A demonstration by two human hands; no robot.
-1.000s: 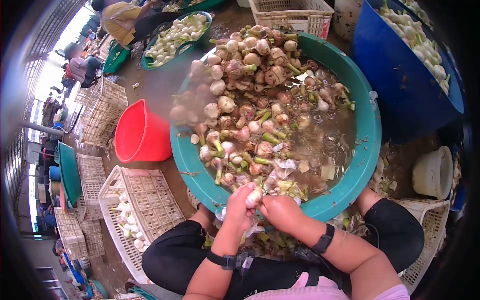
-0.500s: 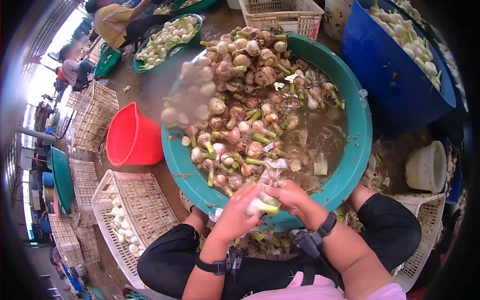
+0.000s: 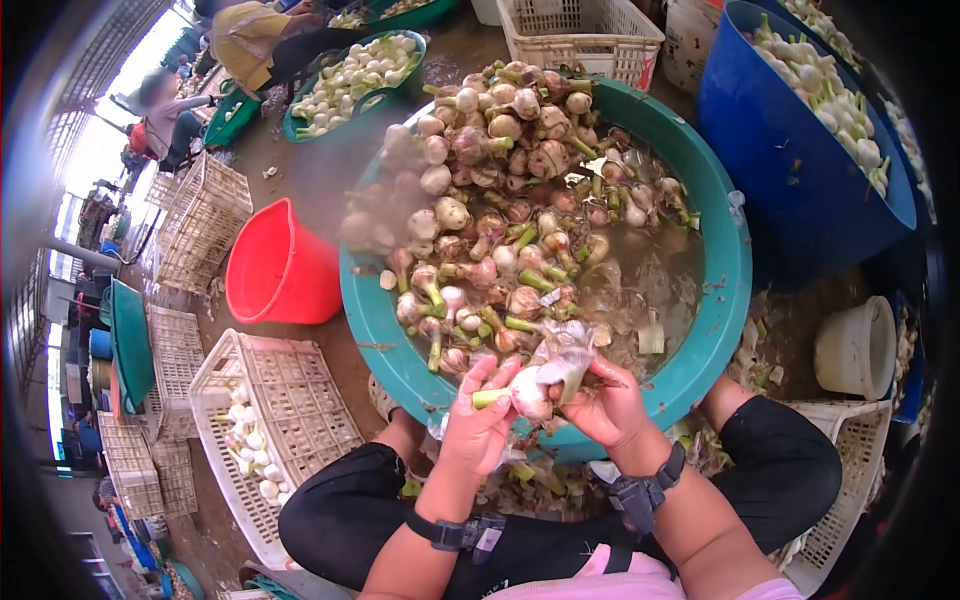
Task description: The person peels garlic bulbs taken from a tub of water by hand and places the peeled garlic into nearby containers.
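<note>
A garlic bulb (image 3: pixel 531 394) with a short green stem pointing left is held between my two hands, over the near rim of a big green tub (image 3: pixel 722 300). My left hand (image 3: pixel 483 420) closes its fingers around the stem end. Loose papery skin (image 3: pixel 568 362) hangs off the bulb's right side, pinched in my right hand (image 3: pixel 608 405). Behind my hands the tub holds a heap of unpeeled garlic bulbs (image 3: pixel 500 150) in murky water with floating bits of skin.
To the left are a red bucket (image 3: pixel 290 268) and a white crate (image 3: pixel 300 400) with peeled bulbs. A blue tub (image 3: pixel 790 170) of bulbs stands at the right, near a white bucket (image 3: pixel 858 348). Two people sit at the upper left. Peelings lie below the tub's near rim.
The bulb has turned so its stem points left. My hands have moved slightly apart, and a strip of skin now stands loose from the bulb. The view has shifted a little.
</note>
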